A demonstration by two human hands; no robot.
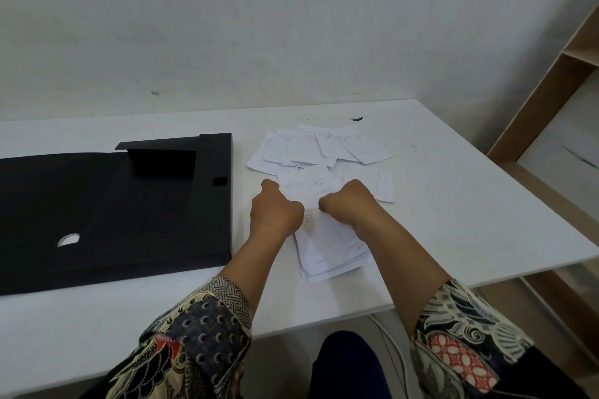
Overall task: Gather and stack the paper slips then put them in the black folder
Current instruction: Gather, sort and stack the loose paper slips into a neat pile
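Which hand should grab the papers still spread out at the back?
Probably the right hand. It sits nearer the scattered white paper slips, which fan out to its side, while the left hand is by the open black folder.

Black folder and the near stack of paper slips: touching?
Apart. The head view shows a strip of bare white table between the black folder and the near stack of paper slips.

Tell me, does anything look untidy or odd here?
The far slips lie fanned and crooked, not stacked. The near stack has uneven edges. A small dark mark sits on the table behind them.
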